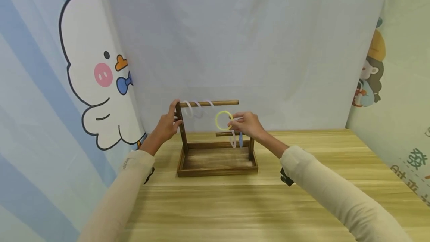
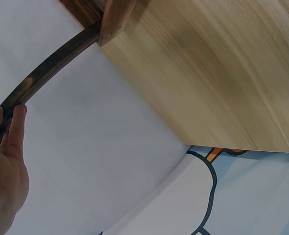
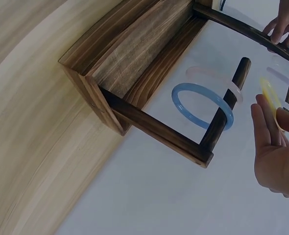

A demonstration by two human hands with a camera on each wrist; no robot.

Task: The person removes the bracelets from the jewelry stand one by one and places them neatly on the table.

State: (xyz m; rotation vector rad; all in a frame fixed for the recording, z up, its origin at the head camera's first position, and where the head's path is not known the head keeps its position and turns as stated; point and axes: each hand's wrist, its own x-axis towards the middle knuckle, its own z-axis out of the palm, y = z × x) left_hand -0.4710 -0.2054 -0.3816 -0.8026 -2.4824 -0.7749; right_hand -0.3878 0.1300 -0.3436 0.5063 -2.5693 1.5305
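Note:
A dark wooden bangle stand (image 1: pixel 217 172) has a tray base, a tall left post and a shorter right post, each with a crossbar. My left hand (image 1: pixel 166 125) grips the tall post (image 2: pixel 51 63) near its top, thumb on one side and fingers on the other. Between thumb and fingers my right hand (image 1: pixel 248 124) pinches a yellow bangle (image 1: pixel 216 120), held in front of the stand between the two bars. From the upper bar (image 1: pixel 228 102) hang a whitish bangle (image 1: pixel 191 112) and two lavender ones. A blue bangle (image 3: pixel 179 105) and a pale pink bangle (image 3: pixel 198 71) hang on the lower bar (image 3: pixel 241 73).
The stand rests on a light wood-grain table (image 1: pixel 215 208), close to its back edge. A pale cloth (image 1: pixel 248 47) hangs behind. Printed curtains with a cartoon bird (image 1: pixel 85 47) on the left and a cartoon figure (image 1: pixel 369 74) on the right flank the table.

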